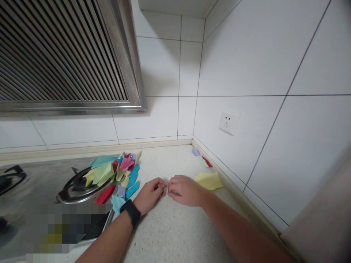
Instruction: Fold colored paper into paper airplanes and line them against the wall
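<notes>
The left hand point(155, 193) and right hand point(183, 190) are meeting fingertip to fingertip above the speckled countertop point(175, 230). Both hands are curling their fingers inward; whether they are grasping anything cannot be determined. A black wristband point(132, 213) is encircling the left wrist. A yellow paper sheet point(210, 180) is lying just beyond the right wrist, near the right wall. Folded colored papers point(102, 173) are lying in a pile at left, partly covering the far burner point(82, 188). Small paper pieces point(202, 157) are resting near the far right corner.
</notes>
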`<state>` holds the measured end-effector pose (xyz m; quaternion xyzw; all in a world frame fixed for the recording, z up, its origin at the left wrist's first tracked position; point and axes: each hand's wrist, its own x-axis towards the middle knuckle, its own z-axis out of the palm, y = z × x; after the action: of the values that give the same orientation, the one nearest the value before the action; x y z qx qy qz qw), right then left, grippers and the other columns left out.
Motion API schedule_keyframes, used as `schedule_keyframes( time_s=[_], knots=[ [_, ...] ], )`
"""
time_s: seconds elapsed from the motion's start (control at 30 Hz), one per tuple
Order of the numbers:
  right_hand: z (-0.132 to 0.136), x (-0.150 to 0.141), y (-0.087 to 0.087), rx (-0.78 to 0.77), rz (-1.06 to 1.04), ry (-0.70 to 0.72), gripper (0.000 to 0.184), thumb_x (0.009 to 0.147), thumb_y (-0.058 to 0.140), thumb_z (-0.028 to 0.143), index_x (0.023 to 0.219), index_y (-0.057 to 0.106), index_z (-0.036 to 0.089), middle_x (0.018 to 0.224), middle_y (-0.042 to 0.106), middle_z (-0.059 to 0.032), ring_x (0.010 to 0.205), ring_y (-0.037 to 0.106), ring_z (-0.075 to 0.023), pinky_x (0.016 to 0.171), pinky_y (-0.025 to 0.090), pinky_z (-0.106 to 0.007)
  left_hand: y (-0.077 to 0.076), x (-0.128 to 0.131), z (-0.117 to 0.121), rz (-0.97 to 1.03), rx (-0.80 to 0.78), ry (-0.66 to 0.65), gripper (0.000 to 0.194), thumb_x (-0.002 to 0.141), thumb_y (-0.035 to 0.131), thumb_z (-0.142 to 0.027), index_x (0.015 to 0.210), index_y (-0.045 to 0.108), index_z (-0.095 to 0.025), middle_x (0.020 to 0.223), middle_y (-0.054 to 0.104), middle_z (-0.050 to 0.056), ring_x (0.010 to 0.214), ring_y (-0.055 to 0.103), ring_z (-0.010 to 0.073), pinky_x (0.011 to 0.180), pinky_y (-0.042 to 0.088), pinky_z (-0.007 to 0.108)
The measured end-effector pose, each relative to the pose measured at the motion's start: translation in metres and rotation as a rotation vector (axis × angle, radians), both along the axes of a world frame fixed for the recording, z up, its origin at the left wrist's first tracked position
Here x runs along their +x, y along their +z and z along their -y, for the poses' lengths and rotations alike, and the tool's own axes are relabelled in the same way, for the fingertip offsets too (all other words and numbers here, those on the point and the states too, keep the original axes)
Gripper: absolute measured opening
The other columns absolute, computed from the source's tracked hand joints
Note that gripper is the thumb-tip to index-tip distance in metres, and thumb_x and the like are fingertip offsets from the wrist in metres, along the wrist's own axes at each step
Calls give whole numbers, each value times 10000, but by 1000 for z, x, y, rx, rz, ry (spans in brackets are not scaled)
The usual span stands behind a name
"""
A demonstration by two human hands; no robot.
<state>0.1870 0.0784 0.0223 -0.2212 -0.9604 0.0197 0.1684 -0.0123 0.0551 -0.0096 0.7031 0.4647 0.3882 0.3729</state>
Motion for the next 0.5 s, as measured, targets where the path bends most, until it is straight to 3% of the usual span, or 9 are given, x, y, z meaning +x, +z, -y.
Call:
schedule_keyframes(
  time_s=[0.2, 0.5],
  knots=[
    [-12, 16, -3, -24, -73, -59, 139, 878, 536, 211, 854, 669, 180, 832, 655, -43, 844, 569, -162, 804, 410, -286, -1, -1, 0, -2, -14, -12, 237, 878, 448, -337, 872, 601, -156, 651, 562, -16, 597, 458, 119, 586, 338, 225],
    [-13, 13, -8, -53, -54, -45, 154, 884, 522, 230, 868, 668, 183, 836, 659, -39, 849, 578, -160, 796, 412, -273, 1, -1, 3, -6, -10, -36, 209, 863, 457, -312, 857, 589, -150, 655, 555, -19, 596, 456, 114, 589, 339, 225]
  ],
)
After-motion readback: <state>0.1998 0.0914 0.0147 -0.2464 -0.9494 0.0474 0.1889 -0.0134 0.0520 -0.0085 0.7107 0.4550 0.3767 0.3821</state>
